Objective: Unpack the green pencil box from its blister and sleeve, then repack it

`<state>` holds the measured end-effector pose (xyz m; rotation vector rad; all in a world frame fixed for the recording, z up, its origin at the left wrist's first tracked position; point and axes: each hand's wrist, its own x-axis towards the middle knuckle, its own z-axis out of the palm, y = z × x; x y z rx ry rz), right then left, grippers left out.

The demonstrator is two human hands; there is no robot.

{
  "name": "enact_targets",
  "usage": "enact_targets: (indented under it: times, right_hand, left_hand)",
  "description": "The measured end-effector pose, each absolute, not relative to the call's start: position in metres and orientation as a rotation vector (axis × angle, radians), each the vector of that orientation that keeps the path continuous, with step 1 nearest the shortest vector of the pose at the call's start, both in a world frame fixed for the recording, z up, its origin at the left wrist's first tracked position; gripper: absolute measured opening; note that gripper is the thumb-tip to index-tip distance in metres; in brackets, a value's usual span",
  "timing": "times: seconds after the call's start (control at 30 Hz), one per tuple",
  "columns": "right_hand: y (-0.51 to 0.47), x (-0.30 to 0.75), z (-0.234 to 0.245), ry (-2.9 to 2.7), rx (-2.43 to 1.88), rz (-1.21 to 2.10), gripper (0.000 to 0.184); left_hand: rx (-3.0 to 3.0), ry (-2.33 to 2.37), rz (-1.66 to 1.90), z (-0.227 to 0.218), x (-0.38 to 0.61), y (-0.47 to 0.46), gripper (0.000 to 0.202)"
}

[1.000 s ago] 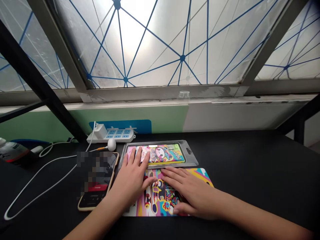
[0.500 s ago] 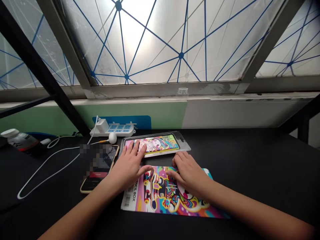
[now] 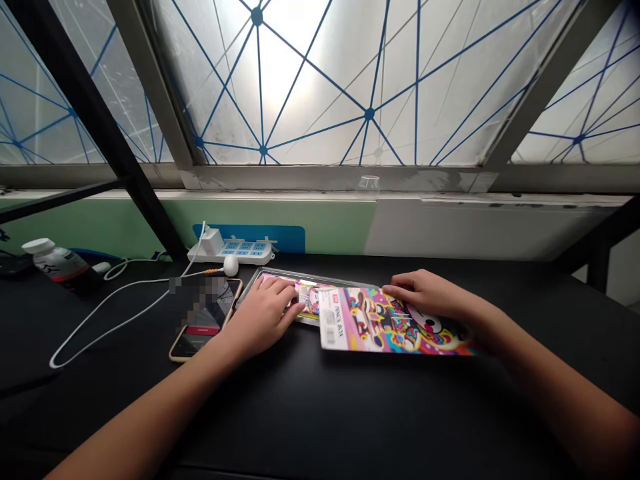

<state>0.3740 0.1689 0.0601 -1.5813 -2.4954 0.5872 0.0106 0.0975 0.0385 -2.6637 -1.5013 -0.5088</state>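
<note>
A colourful cartoon-printed pencil box card [image 3: 380, 323] is lifted and tilted above the black desk [image 3: 320, 407], its barcode end toward the left. My right hand [image 3: 430, 293] grips its far right edge with curled fingers. My left hand [image 3: 263, 313] rests flat with fingers apart on the left end of a clear plastic blister pack [image 3: 300, 293] that holds a second colourful item; the card partly covers that pack.
A phone [image 3: 205, 317] lies left of my left hand with a white cable [image 3: 100, 313] running to a power strip [image 3: 233, 252] by the wall. A white bottle [image 3: 57, 261] lies at far left. A black slanted frame bar [image 3: 100, 127] rises at the left.
The card was lying flat in front of the blister pack; my right hand has lifted it and swung it back and right, over the pack. My left hand stays on the pack.
</note>
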Motion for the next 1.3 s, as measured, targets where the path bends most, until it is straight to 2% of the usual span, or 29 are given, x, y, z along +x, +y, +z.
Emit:
enact_targets:
  times: [0.1, 0.3, 0.5, 0.77, 1.3]
  right_hand:
    - [0.186, 0.391, 0.047, -2.434, -1.633, 0.748, 0.055]
    - [0.17, 0.358, 0.038, -2.29, -1.551, 0.646, 0.049]
    - [0.161, 0.339, 0.033, -2.293, -1.519, 0.651, 0.049]
    - [0.187, 0.378, 0.034, -2.445, -1.548, 0.825, 0.058]
    - [0.192, 0.391, 0.035, -2.226, -1.773, 0.572, 0.063]
  left_hand:
    - [-2.649, -1.439, -0.596, 0.039, 0.019, 0.09, 0.03]
    - [-2.663, -1.409, -0.719, 0.043, 0.038, 0.086, 0.035]
    - [-2.749, -1.639, -0.368, 0.036, 0.056, 0.105, 0.07]
    - [-2.702, -1.692, -0.251, 0.027, 0.057, 0.098, 0.066]
    - [-2.665, -1.693, -0.175, 0.037, 0.047, 0.09, 0.072]
